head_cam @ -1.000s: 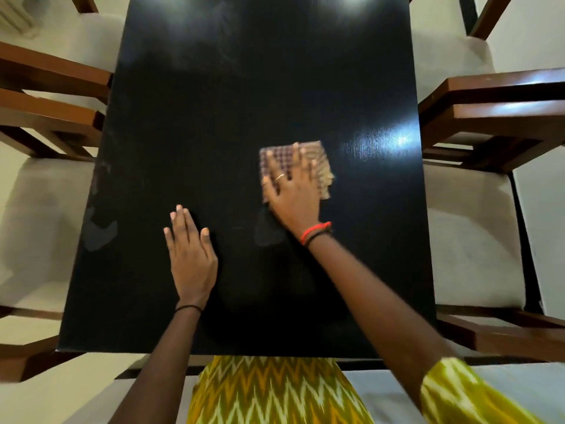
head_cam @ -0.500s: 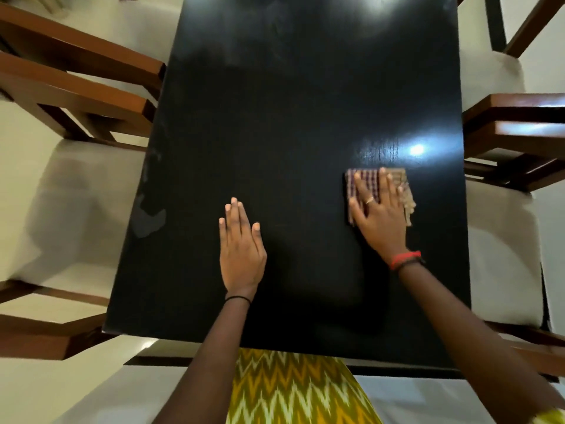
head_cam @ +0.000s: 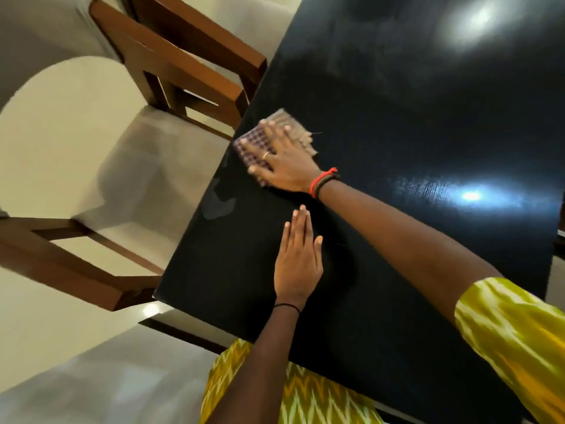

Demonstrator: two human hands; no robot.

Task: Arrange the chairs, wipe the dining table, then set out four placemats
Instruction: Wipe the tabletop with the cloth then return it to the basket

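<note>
A glossy black dining table fills the right of the view. My right hand lies flat with spread fingers on a folded checked cloth, pressing it to the tabletop close to the table's left edge. My left hand rests flat on the table nearer to me, fingers straight and together, holding nothing. A pale smudge shows on the surface between the cloth and the near-left corner.
A wooden chair with a pale cushioned seat stands against the table's left side, with another chair's backrest beyond it. A further pale seat lies at the near end below me.
My right hand has swept the cloth from the right side of the table across to its left edge. The view has swung left. My left hand stays flat in place.
</note>
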